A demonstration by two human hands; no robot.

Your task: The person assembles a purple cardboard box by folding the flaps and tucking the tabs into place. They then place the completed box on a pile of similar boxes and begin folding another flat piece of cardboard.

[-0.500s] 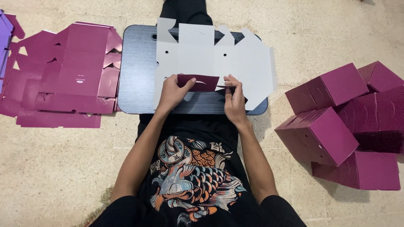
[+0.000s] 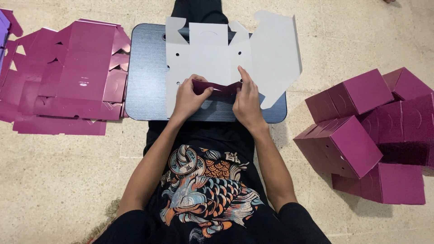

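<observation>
Both hands, left hand (image 2: 187, 97) and right hand (image 2: 246, 104), are pinched on the box blank's (image 2: 226, 54) first flap (image 2: 217, 86), a few finished boxes (image 2: 361, 131) done, flat stack (image 2: 72, 77) waiting.

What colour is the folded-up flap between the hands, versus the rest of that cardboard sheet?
The flap shows magenta; the cardboard sheet faces up white. Head view.

One head-worn camera looks steeply down, close over the lap board (image 2: 144, 90); tiled floor (image 2: 54, 180) surrounds it.
</observation>
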